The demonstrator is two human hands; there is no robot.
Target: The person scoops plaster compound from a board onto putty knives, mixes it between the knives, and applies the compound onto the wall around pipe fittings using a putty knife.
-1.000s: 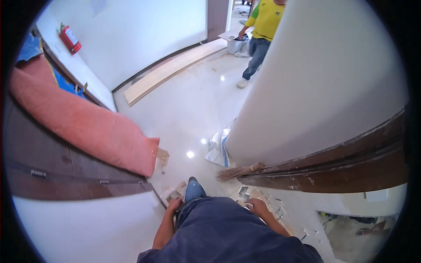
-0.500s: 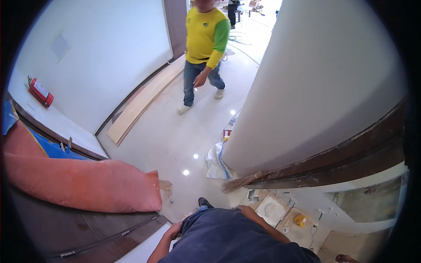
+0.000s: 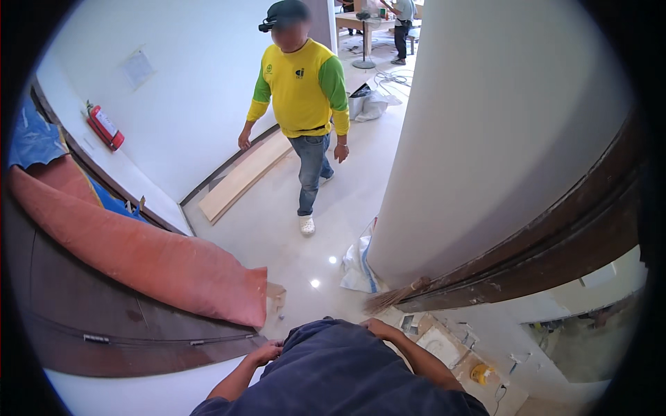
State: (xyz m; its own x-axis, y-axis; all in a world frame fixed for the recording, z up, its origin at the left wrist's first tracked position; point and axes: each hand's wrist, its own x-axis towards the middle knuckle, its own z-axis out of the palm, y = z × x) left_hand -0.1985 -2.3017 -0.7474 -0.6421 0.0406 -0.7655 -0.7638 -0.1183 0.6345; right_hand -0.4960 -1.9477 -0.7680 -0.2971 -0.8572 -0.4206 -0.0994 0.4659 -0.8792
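Observation:
My left hand (image 3: pixel 267 352) is at the left edge of my dark navy shirt (image 3: pixel 361 374), close to waist height. On the other side, my right hand (image 3: pixel 377 328) rests against the shirt's right edge. Both sets of fingers are mostly hidden by the cloth, so I cannot tell whether they grip anything. Nearest to my left hand is a dark brown door panel (image 3: pixel 90 298) with a salmon-coloured cover (image 3: pixel 152 267) draped over it. A straw broom (image 3: pixel 395 297) lies beyond my right hand.
A person in a yellow and green shirt (image 3: pixel 300 90) walks ahead. Long wooden boards (image 3: pixel 243 177) lie along the left wall, under a fire extinguisher (image 3: pixel 105 127). A white sack (image 3: pixel 361 267) sits by the curved wall (image 3: pixel 485 139). A yellow tub (image 3: pixel 480 374) stands at lower right.
The person in yellow has come nearer. My view has tilted up and turned slightly, showing more of the far room with a table and another person. My hands stay beside my shirt.

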